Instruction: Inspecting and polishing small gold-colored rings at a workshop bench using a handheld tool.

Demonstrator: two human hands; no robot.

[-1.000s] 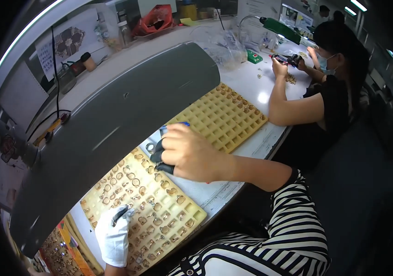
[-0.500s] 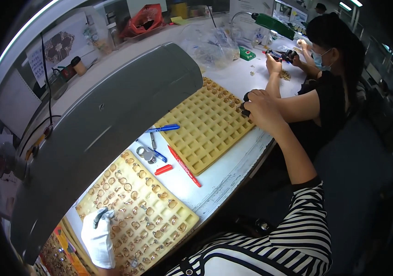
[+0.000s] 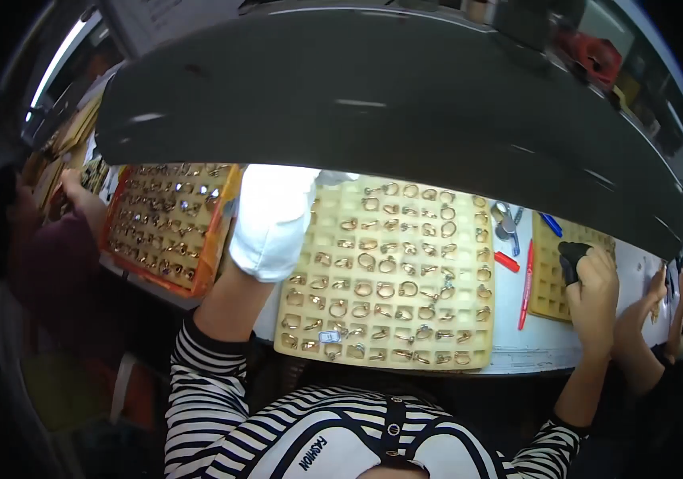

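Below the lamp shade (image 3: 389, 96), the gloved left hand (image 3: 276, 211) overlaps a ring tray (image 3: 481, 339), the curled right hand (image 3: 595, 279) a second tray (image 3: 549, 291); whether either grips anything cannot be told.

A dark lamp hood (image 3: 389, 96) looms over the far side of the tabletop (image 3: 513, 351), barring a straight drop there. Between ring tray (image 3: 484, 343) and yellow tray (image 3: 549, 294), a strip lies open nearest the wearer (a red marker (image 3: 526, 287) and red cap (image 3: 507, 262) clutter it farther up); a neighbour's forearm (image 3: 639, 339) hems in the right grip (image 3: 595, 281).
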